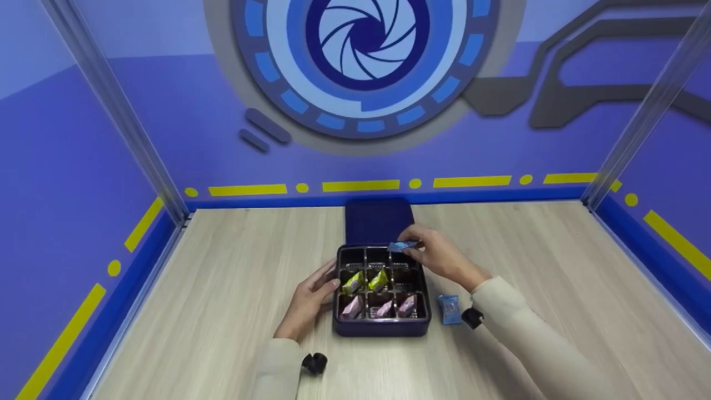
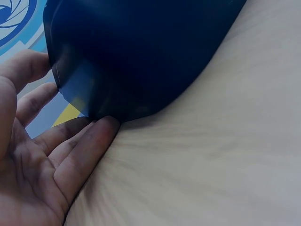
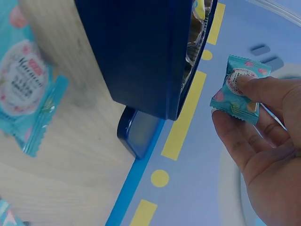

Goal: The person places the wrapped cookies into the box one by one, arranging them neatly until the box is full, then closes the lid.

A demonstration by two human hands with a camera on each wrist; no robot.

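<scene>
A: Head view?
B: Right grip (image 1: 439, 254), the nearer, pinches the blue candy (image 1: 401, 246) over the far-right compartment (image 1: 399, 260) of the box (image 1: 381, 328); clearance uncertain.
A: Left wrist?
B: Left grip (image 2: 47, 165), unclenched, touches the box.
A: Right wrist?
B: Candy's long axis crosses the right grip.

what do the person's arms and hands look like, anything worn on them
The left sleeve and right sleeve are long, plain and cream, ending near the wrists. By each cuff sits a small black rounded attachment. The left hand and right hand are bare, with no gloves showing.
</scene>
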